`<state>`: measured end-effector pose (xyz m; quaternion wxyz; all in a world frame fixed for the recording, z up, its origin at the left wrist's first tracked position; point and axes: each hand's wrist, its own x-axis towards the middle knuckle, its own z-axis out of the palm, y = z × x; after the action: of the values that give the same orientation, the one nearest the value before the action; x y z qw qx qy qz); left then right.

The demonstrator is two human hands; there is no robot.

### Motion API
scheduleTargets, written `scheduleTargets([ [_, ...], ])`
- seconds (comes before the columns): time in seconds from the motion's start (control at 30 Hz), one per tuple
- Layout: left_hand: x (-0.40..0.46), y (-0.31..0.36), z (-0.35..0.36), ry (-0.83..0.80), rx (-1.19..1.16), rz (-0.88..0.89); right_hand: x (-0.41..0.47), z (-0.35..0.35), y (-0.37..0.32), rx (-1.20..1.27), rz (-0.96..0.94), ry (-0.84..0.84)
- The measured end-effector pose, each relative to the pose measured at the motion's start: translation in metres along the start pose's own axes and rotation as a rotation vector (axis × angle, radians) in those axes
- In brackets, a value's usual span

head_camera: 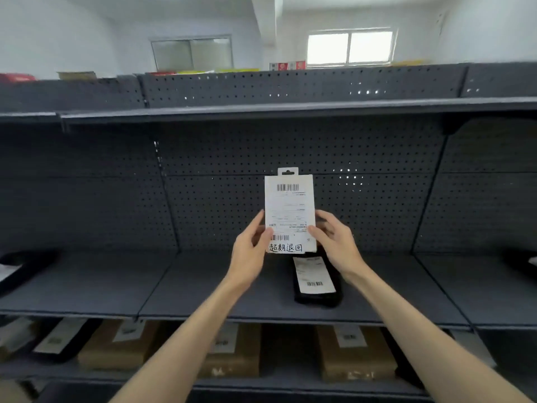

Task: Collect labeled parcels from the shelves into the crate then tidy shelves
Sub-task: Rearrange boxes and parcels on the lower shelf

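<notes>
Grey pegboard shelf (232, 289): I am holding up a white labeled parcel (289, 210).
My left hand (250, 251) and right hand (337, 242) fingers are pinching its lower edges; it is looking light, flat and stiff.

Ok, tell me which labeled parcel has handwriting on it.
The white parcel held upright in both hands; black characters run along its bottom edge. The black parcel on the shelf has only print.

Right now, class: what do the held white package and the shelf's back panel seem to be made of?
White package: likely matt cardboard, given its flat stiff face, printed label and cut hang tab. Back panel: probably painted dark grey sheet metal, given its regular punched holes with light showing through.
</notes>
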<state>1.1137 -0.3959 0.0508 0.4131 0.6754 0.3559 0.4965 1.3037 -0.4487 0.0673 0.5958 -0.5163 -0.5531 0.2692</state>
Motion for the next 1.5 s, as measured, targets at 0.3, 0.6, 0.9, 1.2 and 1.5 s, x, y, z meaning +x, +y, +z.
scheduleTargets([
  [0.3,0.031,0.027,0.004,-0.024,0.044,0.096,0.035,-0.007,-0.011,-0.022,-0.054,-0.004],
  [0.6,0.039,0.015,0.003,0.058,-0.057,0.019,0.057,-0.004,-0.004,-0.216,0.006,-0.051],
  [0.9,0.068,0.009,0.020,-0.013,-0.155,-0.030,0.073,-0.049,-0.004,-0.891,0.113,-0.010],
  [1.2,0.083,0.026,0.109,-0.315,-0.299,0.004,0.024,-0.170,-0.011,-1.365,0.435,0.130],
  [1.5,0.045,0.059,0.242,-0.709,-0.426,-0.013,-0.105,-0.261,-0.073,-1.529,0.792,0.357],
])
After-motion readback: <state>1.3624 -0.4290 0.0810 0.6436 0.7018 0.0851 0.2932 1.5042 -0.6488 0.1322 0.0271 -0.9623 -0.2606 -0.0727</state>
